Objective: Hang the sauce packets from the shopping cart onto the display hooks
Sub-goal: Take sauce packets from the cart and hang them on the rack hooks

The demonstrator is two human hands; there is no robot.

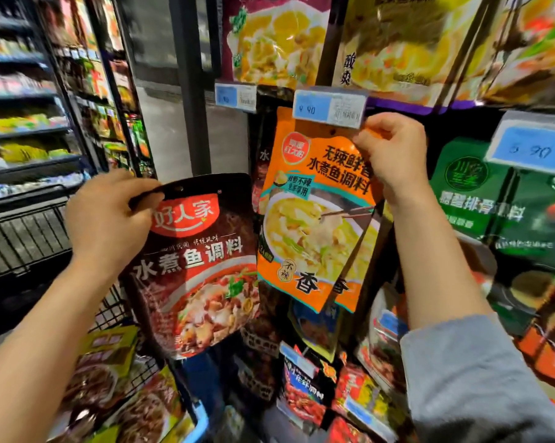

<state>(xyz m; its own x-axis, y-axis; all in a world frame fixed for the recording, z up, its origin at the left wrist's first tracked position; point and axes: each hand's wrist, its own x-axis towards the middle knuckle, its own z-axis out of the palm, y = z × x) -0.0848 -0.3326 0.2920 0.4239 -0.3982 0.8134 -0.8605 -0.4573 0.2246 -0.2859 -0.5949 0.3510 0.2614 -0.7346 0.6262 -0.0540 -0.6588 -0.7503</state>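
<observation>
Glossy flat packets [317,219] in hands [394,155]

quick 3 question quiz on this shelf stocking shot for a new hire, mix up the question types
1. True or false: the left hand holds the dark red packet by its top edge.
2. Multiple choice: where does the right hand pinch the orange packet? A) bottom edge B) top right corner C) left side
3. Short answer: what hangs directly above the orange packet's punched hole?

Key
1. True; fingers and thumb pinch the edge beside the hang hole.
2. B; the corner sits just under the blue price tag.
3. That blue price tag. The hook itself is hidden behind it, so whether the packet is already hung cannot be told.
</observation>
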